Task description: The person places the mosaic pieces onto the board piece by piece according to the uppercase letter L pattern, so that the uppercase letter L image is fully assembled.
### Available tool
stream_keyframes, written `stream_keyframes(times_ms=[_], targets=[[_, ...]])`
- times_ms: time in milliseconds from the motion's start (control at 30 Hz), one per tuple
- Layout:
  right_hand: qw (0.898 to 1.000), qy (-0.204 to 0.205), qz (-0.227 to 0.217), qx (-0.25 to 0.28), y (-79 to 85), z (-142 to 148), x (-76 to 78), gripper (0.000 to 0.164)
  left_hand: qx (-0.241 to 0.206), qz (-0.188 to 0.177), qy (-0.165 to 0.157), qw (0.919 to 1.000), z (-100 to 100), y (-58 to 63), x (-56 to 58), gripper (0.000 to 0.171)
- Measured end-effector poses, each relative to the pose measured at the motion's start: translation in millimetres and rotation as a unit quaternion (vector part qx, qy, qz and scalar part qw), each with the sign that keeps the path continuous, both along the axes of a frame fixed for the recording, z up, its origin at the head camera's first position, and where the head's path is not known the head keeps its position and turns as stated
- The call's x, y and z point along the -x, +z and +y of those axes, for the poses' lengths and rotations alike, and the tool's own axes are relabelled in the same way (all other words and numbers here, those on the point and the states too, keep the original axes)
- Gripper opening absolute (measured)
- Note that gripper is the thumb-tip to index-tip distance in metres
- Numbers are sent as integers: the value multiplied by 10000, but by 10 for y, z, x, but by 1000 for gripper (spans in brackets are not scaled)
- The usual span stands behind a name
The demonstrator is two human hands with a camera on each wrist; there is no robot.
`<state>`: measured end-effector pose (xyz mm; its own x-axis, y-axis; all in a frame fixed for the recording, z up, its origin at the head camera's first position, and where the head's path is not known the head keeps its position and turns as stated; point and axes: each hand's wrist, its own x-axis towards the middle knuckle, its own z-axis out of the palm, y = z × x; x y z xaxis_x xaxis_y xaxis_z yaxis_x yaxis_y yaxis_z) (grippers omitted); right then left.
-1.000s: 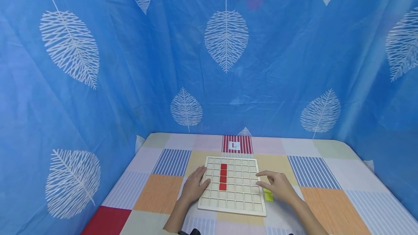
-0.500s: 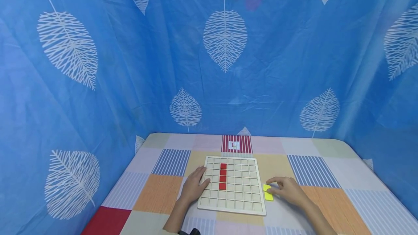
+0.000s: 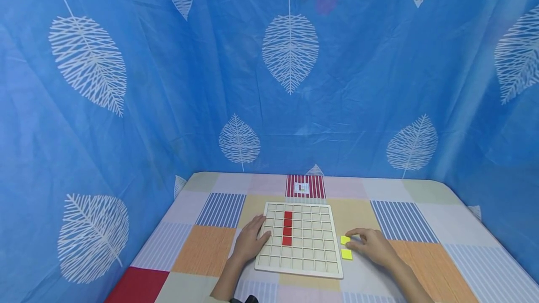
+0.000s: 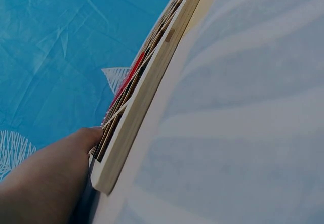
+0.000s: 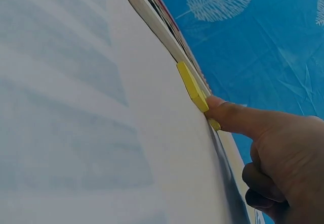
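Observation:
A pale wooden grid board (image 3: 313,252) lies on the table, with a column of several red square tiles (image 3: 287,223) in its cells. My left hand (image 3: 248,242) rests along the board's left edge, fingers extended and thumb over the rim. Right of the board, my right hand (image 3: 372,245) pinches the farther yellow square tile (image 3: 344,240) between thumb and index finger. A nearer yellow tile (image 3: 346,254) lies just below it, a small gap between them. In the right wrist view, the nearer tile (image 5: 191,86) stands in front and my fingers partly hide the farther one.
A patchwork cloth (image 3: 210,249) covers the table. Behind the board, a small printed grid card (image 3: 302,188) lies on a red striped patch. A blue curtain (image 3: 337,120) with white leaves hangs around the back and sides.
My right hand has moved from the board's right edge outward and nearer, down to the yellow tiles. The two tiles, touching before, are now slightly apart. My left hand stays put.

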<state>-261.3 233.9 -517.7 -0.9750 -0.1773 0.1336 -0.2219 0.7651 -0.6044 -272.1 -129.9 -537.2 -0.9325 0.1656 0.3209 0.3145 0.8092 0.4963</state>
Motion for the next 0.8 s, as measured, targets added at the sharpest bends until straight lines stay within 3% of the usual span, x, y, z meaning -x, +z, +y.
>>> stream_keyframes(times_ms=[233, 333, 533, 800], targets=[[9998, -9, 161, -85, 24, -7, -3, 31, -8, -48, -1, 10000, 6, -2, 3, 53], [9991, 96, 421, -5, 81, -78, -11, 33, -21, -52, 18, 10000, 5, 0, 0, 53], [9941, 644, 869, 96, 173, -375, -15, 33, -54, -106, 27, 9999, 3, 8, -8, 53], [9906, 1059, 858, -89, 131, -852, 8, 30, -5, -154, 110, 9998, 13, 1, -12, 53]])
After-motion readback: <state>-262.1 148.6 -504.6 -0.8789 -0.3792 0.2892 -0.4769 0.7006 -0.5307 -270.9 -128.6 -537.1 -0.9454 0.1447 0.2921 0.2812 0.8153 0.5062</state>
